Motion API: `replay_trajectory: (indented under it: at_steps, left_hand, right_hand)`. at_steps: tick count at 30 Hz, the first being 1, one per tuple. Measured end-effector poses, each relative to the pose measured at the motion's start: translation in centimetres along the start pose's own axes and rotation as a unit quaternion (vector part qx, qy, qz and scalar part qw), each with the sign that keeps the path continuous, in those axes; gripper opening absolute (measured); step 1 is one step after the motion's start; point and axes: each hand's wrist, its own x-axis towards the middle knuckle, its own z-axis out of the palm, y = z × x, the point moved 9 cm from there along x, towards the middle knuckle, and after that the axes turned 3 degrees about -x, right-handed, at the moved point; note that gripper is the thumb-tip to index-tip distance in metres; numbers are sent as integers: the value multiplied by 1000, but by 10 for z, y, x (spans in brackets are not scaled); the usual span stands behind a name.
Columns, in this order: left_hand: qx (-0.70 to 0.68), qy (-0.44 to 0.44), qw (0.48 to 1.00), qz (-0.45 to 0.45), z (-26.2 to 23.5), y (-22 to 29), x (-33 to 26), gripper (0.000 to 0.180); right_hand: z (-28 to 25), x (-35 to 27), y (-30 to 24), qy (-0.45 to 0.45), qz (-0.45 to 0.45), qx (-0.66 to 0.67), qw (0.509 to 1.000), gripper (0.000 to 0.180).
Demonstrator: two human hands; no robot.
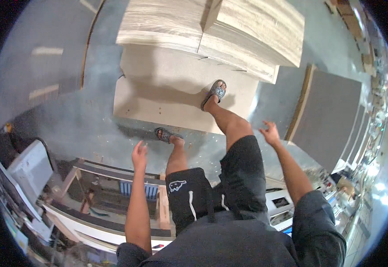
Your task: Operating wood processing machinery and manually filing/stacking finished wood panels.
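My left hand (139,156) hangs in the air over the floor, left of my left foot, with loosely bent fingers and nothing in it. Out to the right, past my knee, my right hand (270,133) is also bare, its fingers apart. Neither hand touches anything. In front of me a flat beige board (151,95) lies on the floor, and my right sandalled foot stands on it. Wood-grain panels or boxes (251,33) rest at the board's far side, with a dark seam between two of them.
A large grey panel (40,53) stands at the far left. Stacked grey boards (327,115) with a light wooden edge are on the right. Close by at the left is a wooden frame bench (109,170) with a blue slatted crate (139,190) inside. Shelving and clutter line the far right.
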Motion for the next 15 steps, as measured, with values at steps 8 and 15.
replay_trajectory:
  at_steps: [8, 15]
  left_hand:
    - [-320, 226, 917, 79, -210, -136, -258, 33]
    - [-353, 439, 819, 106, -203, -152, -409, 34]
  right_hand:
    - [48, -143, -178, -61, -169, -44, 983, 47]
    - [151, -225, -386, -237, -396, -62, 885, 44]
